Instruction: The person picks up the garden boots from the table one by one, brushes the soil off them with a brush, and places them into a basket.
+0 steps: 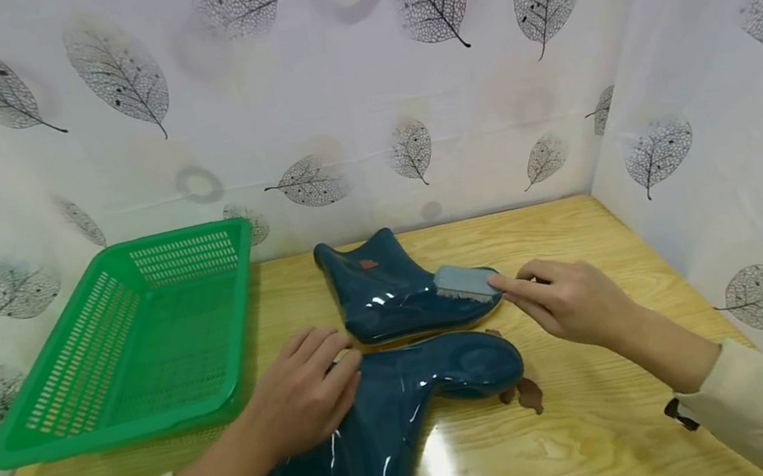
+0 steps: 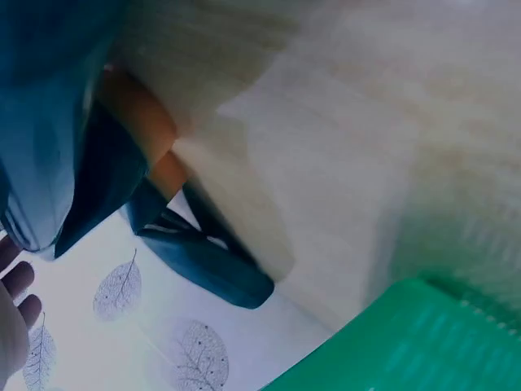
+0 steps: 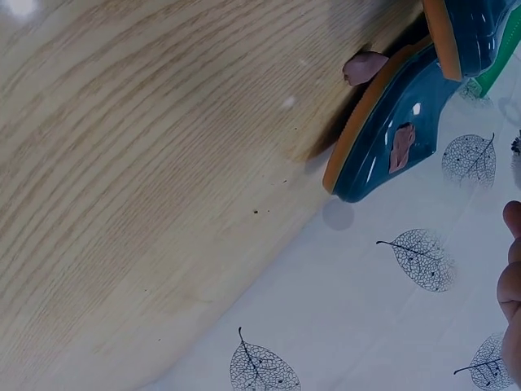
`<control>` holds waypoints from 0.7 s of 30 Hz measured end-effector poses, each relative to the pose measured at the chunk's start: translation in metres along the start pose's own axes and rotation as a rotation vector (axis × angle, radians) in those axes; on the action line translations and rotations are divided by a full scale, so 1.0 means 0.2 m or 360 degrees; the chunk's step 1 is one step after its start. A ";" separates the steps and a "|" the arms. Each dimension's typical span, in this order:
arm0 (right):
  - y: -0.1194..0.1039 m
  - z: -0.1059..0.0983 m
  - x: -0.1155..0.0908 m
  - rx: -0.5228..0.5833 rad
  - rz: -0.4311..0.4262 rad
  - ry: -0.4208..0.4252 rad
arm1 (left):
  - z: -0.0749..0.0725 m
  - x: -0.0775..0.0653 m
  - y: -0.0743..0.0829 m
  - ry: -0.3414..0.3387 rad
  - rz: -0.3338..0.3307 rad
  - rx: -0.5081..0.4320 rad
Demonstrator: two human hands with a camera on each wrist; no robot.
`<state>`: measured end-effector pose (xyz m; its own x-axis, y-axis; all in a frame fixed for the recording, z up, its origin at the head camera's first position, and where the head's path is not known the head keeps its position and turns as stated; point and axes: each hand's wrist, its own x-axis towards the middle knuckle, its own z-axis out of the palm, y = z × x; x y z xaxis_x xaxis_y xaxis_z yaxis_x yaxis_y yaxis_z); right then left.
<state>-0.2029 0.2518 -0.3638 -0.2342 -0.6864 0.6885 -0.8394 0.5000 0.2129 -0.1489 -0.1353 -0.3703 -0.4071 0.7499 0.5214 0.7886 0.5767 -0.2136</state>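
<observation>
Two glossy dark teal rain boots lie on their sides on the table. My left hand (image 1: 305, 396) holds the near boot (image 1: 356, 458) around its heel, fingers bent over the edge. My right hand (image 1: 571, 299) pinches one end of a grey-blue scrubbing brush (image 1: 465, 281) between thumb and fingers. The brush's bristles face down on the toe end of the far boot (image 1: 390, 295), which carries a reddish-brown smear on its shaft. Orange soles (image 3: 366, 114) show in the right wrist view, where a brown patch (image 3: 401, 147) marks one boot.
A green slatted plastic basket (image 1: 238, 352) stands on the left of the wooden table (image 1: 590, 421). Reddish-brown bits (image 1: 530, 395) lie beside the near boot's toe. A white leaf-print curtain (image 1: 346, 110) encloses the back and sides.
</observation>
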 end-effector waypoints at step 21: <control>0.01 -0.03 -0.05 0.0004 0.0100 -0.0090 | -0.17 -0.32 0.10 -0.0850 0.0359 -0.0128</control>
<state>-0.1985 0.2628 -0.3661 -0.3139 -0.6825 0.6601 -0.8235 0.5418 0.1685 -0.0906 -0.1830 -0.3806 -0.3849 0.9227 -0.0228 0.9066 0.3733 -0.1969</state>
